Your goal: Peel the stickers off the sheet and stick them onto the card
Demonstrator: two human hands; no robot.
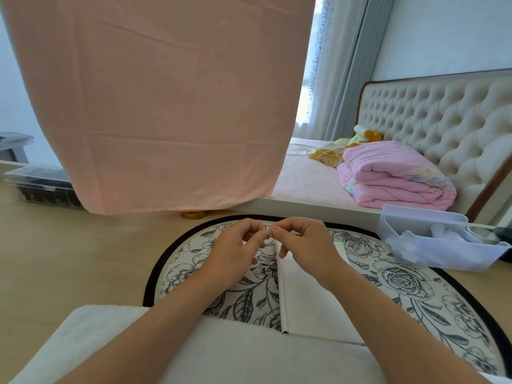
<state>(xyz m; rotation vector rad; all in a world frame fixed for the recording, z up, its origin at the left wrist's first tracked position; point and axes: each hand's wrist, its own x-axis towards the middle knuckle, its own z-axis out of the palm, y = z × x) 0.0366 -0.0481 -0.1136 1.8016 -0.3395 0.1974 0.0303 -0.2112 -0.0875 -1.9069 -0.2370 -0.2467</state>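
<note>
My left hand (238,248) and my right hand (302,242) meet fingertip to fingertip above the far part of a round flower-patterned mat (401,275). Between the tips they pinch a tiny pale piece, a sticker (268,231) by its look, too small to make out. Under my right hand lies a white card (310,297) on the mat, its left edge raised in a fold. The sticker sheet is not clearly visible; my hands hide what lies beneath them.
A clear plastic tray (432,245) with white bits stands at the right on the wooden floor. A pink cloth (166,106) hangs ahead, with a gold lid (194,214) below it. A clear box (41,187) sits at left. White fabric (194,353) covers my lap.
</note>
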